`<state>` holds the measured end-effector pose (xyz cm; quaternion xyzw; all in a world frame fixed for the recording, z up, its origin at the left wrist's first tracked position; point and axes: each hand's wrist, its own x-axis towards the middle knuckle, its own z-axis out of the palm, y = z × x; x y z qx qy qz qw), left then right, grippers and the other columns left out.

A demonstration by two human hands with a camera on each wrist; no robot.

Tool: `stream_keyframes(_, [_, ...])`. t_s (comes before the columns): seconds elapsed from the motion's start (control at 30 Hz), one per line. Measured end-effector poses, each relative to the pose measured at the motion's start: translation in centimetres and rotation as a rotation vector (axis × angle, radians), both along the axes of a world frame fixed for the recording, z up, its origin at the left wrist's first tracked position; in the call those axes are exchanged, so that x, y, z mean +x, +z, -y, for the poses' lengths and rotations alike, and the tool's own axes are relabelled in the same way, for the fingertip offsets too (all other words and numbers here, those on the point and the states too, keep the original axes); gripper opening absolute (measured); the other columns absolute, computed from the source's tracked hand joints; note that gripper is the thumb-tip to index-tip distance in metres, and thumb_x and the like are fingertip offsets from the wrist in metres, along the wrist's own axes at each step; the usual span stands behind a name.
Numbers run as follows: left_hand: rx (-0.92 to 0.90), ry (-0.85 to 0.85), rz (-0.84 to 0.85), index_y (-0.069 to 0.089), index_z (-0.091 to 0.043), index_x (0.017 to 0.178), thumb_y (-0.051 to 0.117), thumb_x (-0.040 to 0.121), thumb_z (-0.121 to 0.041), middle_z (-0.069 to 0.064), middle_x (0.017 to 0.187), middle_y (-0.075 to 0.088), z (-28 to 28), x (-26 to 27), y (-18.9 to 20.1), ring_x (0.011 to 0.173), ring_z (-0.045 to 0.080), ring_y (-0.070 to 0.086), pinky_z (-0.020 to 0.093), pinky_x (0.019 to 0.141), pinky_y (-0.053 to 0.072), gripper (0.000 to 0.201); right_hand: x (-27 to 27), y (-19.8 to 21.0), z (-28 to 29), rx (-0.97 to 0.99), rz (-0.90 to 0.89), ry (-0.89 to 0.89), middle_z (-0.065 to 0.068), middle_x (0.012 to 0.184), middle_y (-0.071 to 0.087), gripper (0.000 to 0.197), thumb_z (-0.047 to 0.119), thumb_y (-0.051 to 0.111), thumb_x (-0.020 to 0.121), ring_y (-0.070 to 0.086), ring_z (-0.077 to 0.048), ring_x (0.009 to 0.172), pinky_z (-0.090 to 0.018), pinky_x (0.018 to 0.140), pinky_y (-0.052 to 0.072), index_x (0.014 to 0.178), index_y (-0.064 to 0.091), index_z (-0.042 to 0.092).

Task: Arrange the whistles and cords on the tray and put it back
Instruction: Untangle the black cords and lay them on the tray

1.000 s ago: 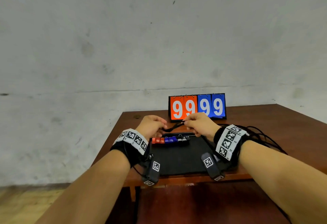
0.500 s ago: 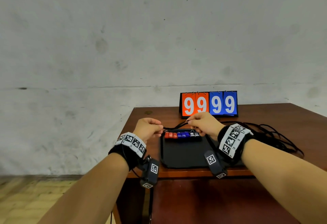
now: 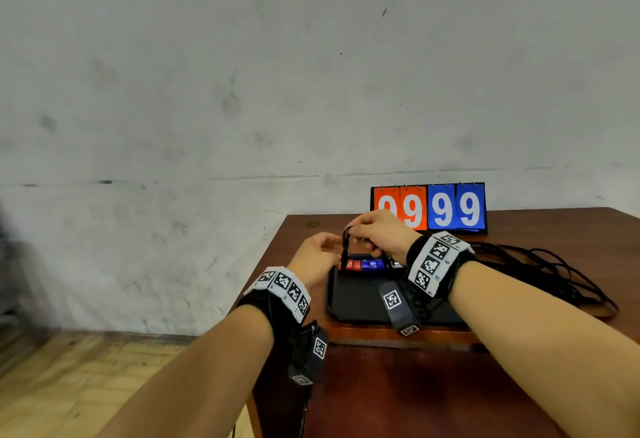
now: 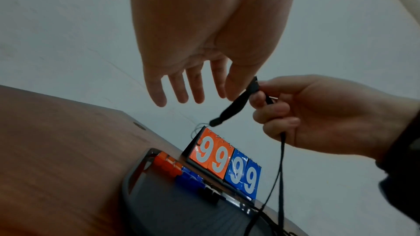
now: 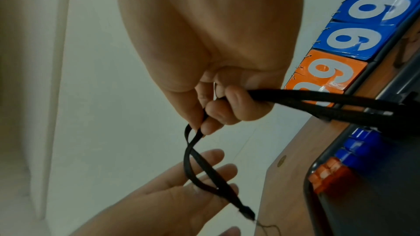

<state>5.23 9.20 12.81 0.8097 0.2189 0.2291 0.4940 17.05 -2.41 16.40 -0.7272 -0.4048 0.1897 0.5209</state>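
A black tray (image 3: 356, 299) lies near the table's front left corner. Along its far edge runs a row of red, blue and black whistles (image 3: 367, 264). My right hand (image 3: 375, 235) pinches a black cord (image 3: 345, 247) above that row; its end loop hangs down in front of my left palm. My left hand (image 3: 317, 254) is open beside it, fingers straight, holding nothing. In the right wrist view the cord (image 5: 197, 164) dangles from the right hand (image 5: 213, 114) over the left hand (image 5: 172, 195). The left wrist view shows the cord (image 4: 236, 105) and the whistles (image 4: 181, 171).
A flip scoreboard (image 3: 429, 207) reading 99 99 stands behind the tray. A tangle of black cords (image 3: 540, 271) lies on the brown table (image 3: 554, 223) to the right. The table's left edge drops to a wooden floor (image 3: 86, 385) by a grey wall.
My left hand has let go of the cord and opened. The right hand has lifted the cord, so its loop hangs down instead of stretching between both hands. The head view has swung left.
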Motion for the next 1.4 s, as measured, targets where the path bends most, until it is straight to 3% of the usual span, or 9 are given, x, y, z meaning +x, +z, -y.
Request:
stream_keyframes(0.1, [-0.148, -0.02, 0.013, 0.064, -0.011, 0.114, 0.057, 0.087, 0.0, 0.0, 0.093, 0.069, 2.0, -0.8, 1.1, 0.082, 0.01, 0.063, 0.016, 0.066, 0.05, 0.029, -0.4, 0.4, 0.9, 0.024, 0.007, 0.005, -0.004, 0.073, 0.062, 0.013, 0.013, 0.059, 0.093, 0.046, -0.009, 0.051, -0.021, 0.043, 0.035, 0.1, 0.07, 0.008])
stream_keyframes(0.17, [-0.261, -0.035, -0.014, 0.064, -0.015, 0.11, 0.056, 0.086, -0.006, 0.0, 0.086, 0.074, 3.0, -1.1, 1.3, 0.079, 0.014, 0.066, 0.033, 0.089, 0.051, 0.027, -0.4, 0.7, 1.4, 0.043, 0.036, -0.002, -0.004, 0.073, 0.062, 0.013, 0.013, 0.059, 0.093, 0.046, -0.009, 0.051, -0.02, 0.042, 0.034, 0.097, 0.071, 0.008])
stream_keyframes(0.23, [-0.319, -0.067, -0.038, 0.062, -0.014, 0.11, 0.052, 0.085, -0.005, 0.004, 0.088, 0.077, 3.6, -1.6, 1.3, 0.083, 0.019, 0.069, 0.042, 0.096, 0.046, 0.029, -0.1, 0.8, 1.9, 0.038, 0.068, -0.01, -0.005, 0.074, 0.063, 0.013, 0.013, 0.06, 0.093, 0.047, -0.009, 0.05, -0.018, 0.041, 0.035, 0.098, 0.071, 0.008])
stream_keyframes(0.37, [-0.326, -0.153, -0.091, 0.063, -0.015, 0.107, 0.052, 0.089, -0.002, 0.006, 0.097, 0.075, 4.0, -2.4, 1.1, 0.086, 0.02, 0.07, 0.041, 0.092, 0.048, 0.025, 0.4, 0.4, 2.8, 0.032, 0.038, -0.01, -0.006, 0.075, 0.065, 0.014, 0.011, 0.059, 0.094, 0.049, -0.009, 0.049, -0.019, 0.041, 0.037, 0.1, 0.071, 0.008])
stream_keyframes(0.5, [-0.313, -0.176, -0.075, 0.063, -0.014, 0.105, 0.054, 0.095, -0.003, 0.005, 0.092, 0.072, 3.9, -2.3, 0.6, 0.08, 0.016, 0.069, 0.035, 0.079, 0.052, 0.017, 1.1, 0.1, 3.8, 0.022, 0.019, -0.015, -0.007, 0.075, 0.064, 0.014, 0.01, 0.057, 0.095, 0.052, -0.009, 0.05, -0.02, 0.041, 0.039, 0.101, 0.069, 0.007])
stream_keyframes(0.7, [-0.278, -0.188, -0.054, 0.068, -0.007, 0.099, 0.067, 0.089, -0.001, 0.007, 0.078, 0.068, 3.4, -0.8, 0.1, 0.069, 0.013, 0.067, 0.025, 0.064, 0.056, 0.012, 2.7, -0.3, 5.4, -0.021, 0.014, -0.027, -0.007, 0.076, 0.064, 0.014, 0.011, 0.057, 0.095, 0.052, -0.009, 0.052, -0.019, 0.043, 0.041, 0.104, 0.068, 0.008])
stream_keyframes(0.93, [-0.389, -0.124, 0.026, 0.068, 0.0, 0.101, 0.062, 0.094, -0.006, 0.009, 0.072, 0.067, 1.0, 1.5, 0.3, 0.06, 0.013, 0.062, 0.024, 0.058, 0.055, 0.012, 6.1, -0.3, 5.9, -0.066, 0.005, -0.064, -0.004, 0.074, 0.063, 0.009, 0.013, 0.059, 0.095, 0.048, -0.008, 0.05, -0.02, 0.043, 0.039, 0.099, 0.067, 0.011])
stream_keyframes(1.07, [-0.434, -0.031, 0.043, 0.063, -0.002, 0.111, 0.058, 0.097, -0.008, 0.005, 0.063, 0.06, -0.6, 2.5, 0.1, 0.051, 0.014, 0.056, 0.025, 0.049, 0.052, 0.016, 7.7, -0.2, 6.3, -0.091, 0.02, -0.093, -0.003, 0.075, 0.064, 0.012, 0.016, 0.061, 0.094, 0.046, -0.008, 0.05, -0.02, 0.044, 0.038, 0.102, 0.068, 0.009])
stream_keyframes(1.4, [-0.375, 0.297, 0.006, 0.063, -0.01, 0.091, 0.055, 0.095, -0.004, 0.005, 0.055, 0.057, -4.8, 4.5, -4.4, 0.033, 0.008, 0.052, 0.015, 0.033, 0.034, 0.01, 12.8, -2.9, 11.7, -0.176, 0.023, -0.208, -0.003, 0.072, 0.064, 0.011, 0.017, 0.063, 0.093, 0.044, -0.007, 0.049, -0.019, 0.045, 0.039, 0.098, 0.071, 0.011])
